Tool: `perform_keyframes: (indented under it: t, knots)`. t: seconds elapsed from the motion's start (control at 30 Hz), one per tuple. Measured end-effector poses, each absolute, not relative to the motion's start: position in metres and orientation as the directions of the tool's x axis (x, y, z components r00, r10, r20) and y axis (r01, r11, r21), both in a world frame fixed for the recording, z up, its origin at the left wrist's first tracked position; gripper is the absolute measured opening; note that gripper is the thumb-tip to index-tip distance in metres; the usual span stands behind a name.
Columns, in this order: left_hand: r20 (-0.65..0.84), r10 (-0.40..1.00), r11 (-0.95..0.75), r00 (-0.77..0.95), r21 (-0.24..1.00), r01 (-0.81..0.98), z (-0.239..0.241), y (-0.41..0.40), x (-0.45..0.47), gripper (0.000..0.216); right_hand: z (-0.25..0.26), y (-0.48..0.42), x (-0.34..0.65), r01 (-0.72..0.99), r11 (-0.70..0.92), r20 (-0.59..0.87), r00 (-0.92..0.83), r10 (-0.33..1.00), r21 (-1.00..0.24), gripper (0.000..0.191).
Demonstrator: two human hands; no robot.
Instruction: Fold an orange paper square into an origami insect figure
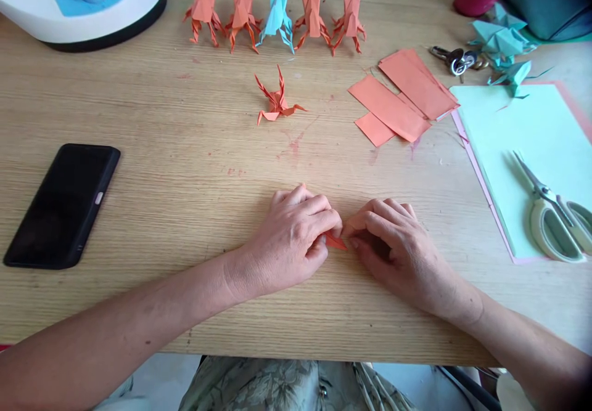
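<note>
Over the near middle of the table, my left hand (298,232) is closed on a piece of folded orange paper (336,241). Most of that paper is hidden under the fingers; a pointed end sticks out on the right, and a tiny orange tip shows above the knuckles. My right hand (398,251) is curled, with thumb and forefinger pinched together right beside the pointed end. Whether these fingertips grip a bit of the paper cannot be made out. Beyond both hands lies an orange origami piece with thin bent legs (276,103).
Several orange origami figures (311,4) and a blue one (279,4) stand in a row at the back. Orange paper strips (391,109), keys (457,60), green paper sheets (490,170) and scissors (557,214) lie right. A phone (62,204) and an iron (92,4) are left.
</note>
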State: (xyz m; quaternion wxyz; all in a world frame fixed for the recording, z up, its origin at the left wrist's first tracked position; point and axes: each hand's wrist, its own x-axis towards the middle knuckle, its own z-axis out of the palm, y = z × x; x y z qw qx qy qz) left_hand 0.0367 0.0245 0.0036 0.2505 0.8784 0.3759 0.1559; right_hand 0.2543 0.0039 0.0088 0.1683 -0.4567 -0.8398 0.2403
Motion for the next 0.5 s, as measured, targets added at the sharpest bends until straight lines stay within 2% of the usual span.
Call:
perform_keyframes:
  t: [0.1, 0.23, 0.37, 0.5]
  knots:
    - [0.093, 0.732, -0.601, 0.675, 0.556, 0.574, 0.003, 0.025, 0.035, 0.023, 0.007, 0.005, 0.264, 0.578, 0.572, 0.151, -0.614, 0.774, -0.582, 0.024]
    - [0.097, 0.72, -0.609, 0.688, 0.563, 0.558, 0.003, 0.026, 0.035, 0.025, 0.008, 0.008, 0.276, 0.452, 0.774, 0.202, -0.791, 0.578, -0.444, 0.04]
    - [0.115, 0.721, -0.612, 0.683, 0.568, 0.551, 0.003, 0.026, 0.034, 0.025, 0.014, 0.011, 0.279, 0.407, 0.874, 0.244, -0.849, 0.469, -0.264, 0.034]
    - [0.11, 0.718, -0.611, 0.687, 0.572, 0.547, 0.003, 0.026, 0.033, 0.025, 0.018, 0.011, 0.276, 0.351, 0.92, 0.309, -0.867, 0.39, -0.176, 0.023]
